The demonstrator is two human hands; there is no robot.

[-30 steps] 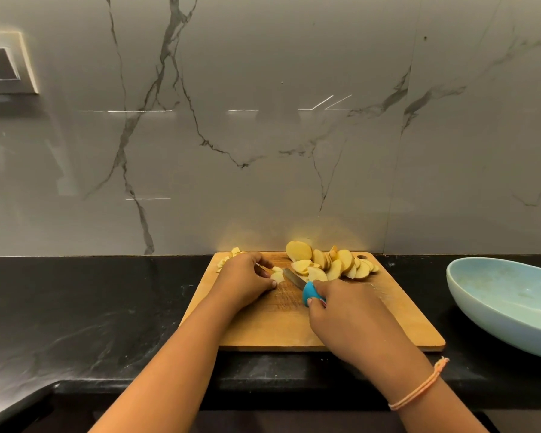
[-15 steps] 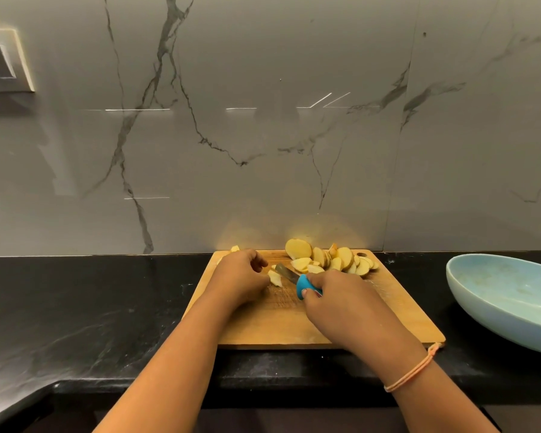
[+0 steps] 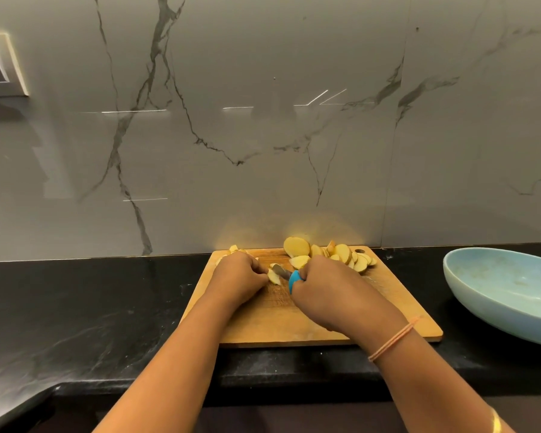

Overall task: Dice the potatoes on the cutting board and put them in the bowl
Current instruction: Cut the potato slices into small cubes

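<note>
The left hand (image 3: 238, 278) curls its fingers down onto a slice (image 3: 274, 278) mid-board, pinning it so it cannot skid. The right hand (image 3: 331, 289) has its fingers clenched round the blue handle of the knife (image 3: 286, 274), the blade angled in at that slice, probably to cut it smaller. Uncut slices (image 3: 341, 256) are heaped at the far right of the board (image 3: 388, 307), with a few bits (image 3: 233, 248) at its far left corner. The bowl (image 3: 497, 295) sits on the tabletop (image 3: 91, 307) to the right, and no potato shows in it.
</note>
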